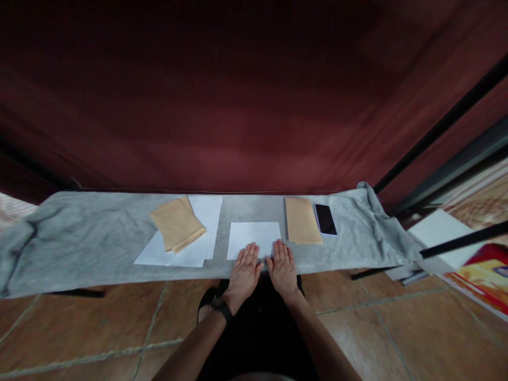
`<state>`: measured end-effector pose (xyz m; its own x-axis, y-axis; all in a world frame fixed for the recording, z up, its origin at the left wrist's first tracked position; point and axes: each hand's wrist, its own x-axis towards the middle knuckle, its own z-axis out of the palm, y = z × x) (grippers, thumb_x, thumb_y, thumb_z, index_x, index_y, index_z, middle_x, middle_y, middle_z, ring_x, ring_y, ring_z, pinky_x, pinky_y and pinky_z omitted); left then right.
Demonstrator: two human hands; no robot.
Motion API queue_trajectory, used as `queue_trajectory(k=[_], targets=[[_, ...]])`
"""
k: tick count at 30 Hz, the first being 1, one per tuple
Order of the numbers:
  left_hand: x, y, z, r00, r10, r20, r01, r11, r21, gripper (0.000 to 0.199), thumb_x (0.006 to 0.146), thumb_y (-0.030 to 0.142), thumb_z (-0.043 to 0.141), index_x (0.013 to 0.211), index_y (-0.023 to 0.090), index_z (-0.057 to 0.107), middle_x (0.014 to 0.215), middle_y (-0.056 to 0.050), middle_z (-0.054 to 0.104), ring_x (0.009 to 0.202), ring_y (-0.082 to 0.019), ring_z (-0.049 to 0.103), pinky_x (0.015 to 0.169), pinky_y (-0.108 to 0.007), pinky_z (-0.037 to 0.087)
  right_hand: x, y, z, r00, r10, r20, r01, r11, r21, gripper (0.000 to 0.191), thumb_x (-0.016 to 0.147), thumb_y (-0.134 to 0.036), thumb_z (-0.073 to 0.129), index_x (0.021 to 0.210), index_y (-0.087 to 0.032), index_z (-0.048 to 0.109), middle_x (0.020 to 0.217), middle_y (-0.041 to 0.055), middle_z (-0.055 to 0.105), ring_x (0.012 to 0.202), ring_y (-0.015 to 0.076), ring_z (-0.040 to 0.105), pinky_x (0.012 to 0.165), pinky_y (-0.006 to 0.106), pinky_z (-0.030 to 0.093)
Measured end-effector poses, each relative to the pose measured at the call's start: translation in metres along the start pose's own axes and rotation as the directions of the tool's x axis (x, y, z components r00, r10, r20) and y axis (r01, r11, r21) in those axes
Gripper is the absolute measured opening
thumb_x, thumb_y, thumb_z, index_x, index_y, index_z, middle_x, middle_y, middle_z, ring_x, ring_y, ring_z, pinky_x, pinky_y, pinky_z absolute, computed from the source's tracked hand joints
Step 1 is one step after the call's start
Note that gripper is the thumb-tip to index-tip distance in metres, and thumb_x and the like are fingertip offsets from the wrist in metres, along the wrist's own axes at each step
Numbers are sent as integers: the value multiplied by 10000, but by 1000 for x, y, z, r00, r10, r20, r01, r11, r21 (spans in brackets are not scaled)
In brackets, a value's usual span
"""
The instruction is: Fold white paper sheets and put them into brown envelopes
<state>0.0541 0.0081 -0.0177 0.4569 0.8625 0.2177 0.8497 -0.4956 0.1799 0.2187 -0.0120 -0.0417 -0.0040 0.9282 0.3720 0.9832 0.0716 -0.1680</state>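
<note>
A white sheet of paper (254,235) lies flat on the grey cloth at the middle of the table, its near edge under my fingers. My left hand (245,272) rests flat on its near left part, fingers stretched out. Beside it, my right hand (283,267) lies flat over the near right corner, fingers straight. Neither hand grips anything. Just right of the sheet is a brown paper envelope (304,221), with another edge showing beneath it. To the left, several brown envelopes (177,222) lie in a loose pile on white sheets of paper (212,222).
A smartphone (326,219) with a dark screen lies right of the envelope. The grey cloth (91,238) covers the narrow table and bunches at both ends. A dark red curtain (254,116) hangs behind. Black metal poles (448,121) and a colourful printed box (484,275) stand at the right.
</note>
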Motion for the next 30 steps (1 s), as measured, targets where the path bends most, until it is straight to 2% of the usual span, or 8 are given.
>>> queue_trajectory(k=[4,9,12,14,17,20,24,30], targets=[[-7,-5,-3,1000,15,3,-15,999,42,565,1005,386,360,1517,148,353,1579,-122,356,1481,-240,280,1218,-471,241,0,0,-1,1000,5,-12,-5,1000,7,589,1046,-396,308,1507,-32,345,1538,223,373,1424,307,381,1154,504,302],[-10,-8,-7,999,33,12,-34,996,77,532,971,411,466,1481,265,435,1581,-101,356,1482,-288,273,1212,-540,210,20,-13,-3,992,118,43,-120,992,43,539,1051,-368,277,1448,-55,464,1482,198,471,1395,302,430,1173,512,258],[-11,-5,-4,1000,27,-10,-26,995,94,550,950,437,501,1456,226,474,1568,-138,369,1473,-320,287,1203,-580,196,44,-29,0,987,20,160,-42,990,133,516,1055,-355,264,1445,-95,481,1501,133,467,1409,243,416,1184,424,268],[-11,-5,-3,999,43,-21,-41,995,95,552,943,467,507,1425,197,511,1557,-157,382,1462,-332,309,1195,-590,208,60,-39,5,974,-60,218,20,983,180,507,1056,-357,263,1459,-126,466,1526,99,437,1428,231,386,1195,420,246],[-11,-6,-2,998,59,-33,-55,994,97,528,944,505,496,1361,191,575,1545,-168,398,1449,-340,337,1185,-592,229,78,-45,15,967,-65,248,20,983,182,505,1055,-357,279,1485,-136,424,1558,90,382,1449,235,347,1206,434,218],[-11,-7,-3,997,60,-43,-55,993,101,526,942,530,485,1347,210,588,1541,-162,411,1445,-340,345,1186,-591,225,90,-40,24,969,-39,246,-2,987,162,503,1053,-358,288,1493,-147,410,1570,80,359,1457,238,331,1206,444,213],[-11,-6,-4,997,63,-43,-58,992,113,596,934,560,483,1432,234,506,1550,-152,400,1456,-333,325,1194,-579,212,98,-29,30,974,-12,225,-20,990,139,500,1055,-365,280,1503,-176,397,1571,73,357,1459,236,326,1198,452,222],[-10,-6,-4,998,58,-24,-54,990,127,642,929,572,485,1476,237,451,1556,-153,392,1464,-335,306,1201,-569,191,92,-18,31,983,43,178,-61,994,94,533,1053,-381,282,1519,-133,358,1574,120,339,1470,267,298,1196,486,201]])
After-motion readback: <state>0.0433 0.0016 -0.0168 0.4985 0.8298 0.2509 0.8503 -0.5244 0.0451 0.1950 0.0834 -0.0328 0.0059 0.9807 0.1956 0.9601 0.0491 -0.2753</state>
